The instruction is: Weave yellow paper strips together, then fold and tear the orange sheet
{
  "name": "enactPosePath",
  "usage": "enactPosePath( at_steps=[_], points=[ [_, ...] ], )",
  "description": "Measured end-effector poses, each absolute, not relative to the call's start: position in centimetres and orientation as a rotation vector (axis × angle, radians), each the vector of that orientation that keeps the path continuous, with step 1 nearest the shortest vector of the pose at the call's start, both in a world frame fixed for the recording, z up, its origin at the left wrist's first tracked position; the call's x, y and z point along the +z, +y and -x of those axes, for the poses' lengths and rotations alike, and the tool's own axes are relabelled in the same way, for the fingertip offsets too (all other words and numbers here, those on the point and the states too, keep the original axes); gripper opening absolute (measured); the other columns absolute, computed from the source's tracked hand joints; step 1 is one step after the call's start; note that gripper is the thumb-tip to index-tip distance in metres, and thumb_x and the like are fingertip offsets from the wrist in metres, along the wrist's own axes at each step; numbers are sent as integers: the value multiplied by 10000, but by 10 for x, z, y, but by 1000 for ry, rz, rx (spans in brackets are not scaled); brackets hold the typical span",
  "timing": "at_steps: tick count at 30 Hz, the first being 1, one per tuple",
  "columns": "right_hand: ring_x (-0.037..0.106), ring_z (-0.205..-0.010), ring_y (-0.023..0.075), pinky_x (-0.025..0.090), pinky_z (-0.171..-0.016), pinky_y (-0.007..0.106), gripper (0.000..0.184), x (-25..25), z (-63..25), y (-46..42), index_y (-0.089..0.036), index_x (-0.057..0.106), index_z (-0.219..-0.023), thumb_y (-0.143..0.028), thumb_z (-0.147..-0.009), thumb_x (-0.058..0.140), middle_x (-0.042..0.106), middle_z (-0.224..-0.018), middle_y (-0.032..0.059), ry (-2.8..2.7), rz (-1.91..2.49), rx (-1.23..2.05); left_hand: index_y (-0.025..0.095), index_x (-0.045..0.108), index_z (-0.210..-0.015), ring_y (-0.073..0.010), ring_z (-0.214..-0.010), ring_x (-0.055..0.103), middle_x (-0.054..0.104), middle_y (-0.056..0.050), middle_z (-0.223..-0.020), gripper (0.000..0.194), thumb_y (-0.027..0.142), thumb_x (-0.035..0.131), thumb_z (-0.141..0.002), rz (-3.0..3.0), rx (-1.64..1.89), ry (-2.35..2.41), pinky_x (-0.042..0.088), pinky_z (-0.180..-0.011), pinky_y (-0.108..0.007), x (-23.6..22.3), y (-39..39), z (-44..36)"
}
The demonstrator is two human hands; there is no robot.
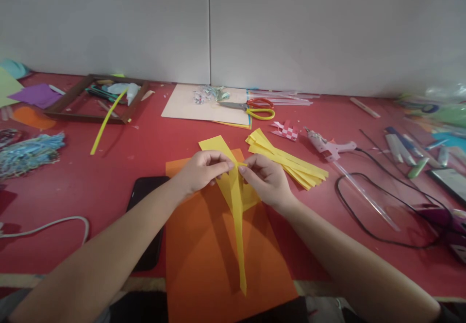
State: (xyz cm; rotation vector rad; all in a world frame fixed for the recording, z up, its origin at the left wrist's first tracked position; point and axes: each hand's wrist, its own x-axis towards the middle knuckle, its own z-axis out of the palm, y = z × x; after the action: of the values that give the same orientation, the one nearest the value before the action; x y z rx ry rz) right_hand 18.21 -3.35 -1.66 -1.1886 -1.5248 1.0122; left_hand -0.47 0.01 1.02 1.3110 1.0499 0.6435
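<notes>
Between my two hands is a long yellow paper strip (pixel 237 216), its free end hanging down toward me. My left hand (pixel 207 169) pinches its upper end from the left, and my right hand (pixel 267 180) pinches it from the right, the fingertips almost meeting. Beneath my hands lies another yellow paper piece (pixel 213 144), partly hidden by them. Under all this is a sheet of orange paper (pixel 204 274), reaching past the table's front edge. Right of my right hand rests a stack of yellow paper strips (pixel 294 160).
Scissors (pixel 260 108) lie on pale paper (pixel 185 104) at the back. A pink glue gun (pixel 327 146) with a looping black cord is at right. A black phone (pixel 145 231) sits by my left forearm. A brown frame (pixel 69 114) holds small items at back left.
</notes>
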Motion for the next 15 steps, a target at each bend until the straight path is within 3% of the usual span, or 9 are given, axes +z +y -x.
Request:
enactPosePath(
  at_steps=[9,15],
  points=[
    [495,-518,113,362,-469,255,287,-17,-184,-33,-205,566,-764,-457,-875,643,544,-602,-21,-1508,1208,986,167,605,-733,-78,-513,475,534,25,-613,326,479,681,-789,-1283,565,1032,373,-450,-192,11,-1,6],
    [514,-515,111,409,-483,254,329,-13,-181,-33,-209,567,-763,-511,-849,665,545,-606,-26,-1453,1168,1051,175,511,-665,-64,-497,452,483,50,-578,301,386,672,-807,-1340,512,994,364,-466,-189,11,-2,6]
  ],
)
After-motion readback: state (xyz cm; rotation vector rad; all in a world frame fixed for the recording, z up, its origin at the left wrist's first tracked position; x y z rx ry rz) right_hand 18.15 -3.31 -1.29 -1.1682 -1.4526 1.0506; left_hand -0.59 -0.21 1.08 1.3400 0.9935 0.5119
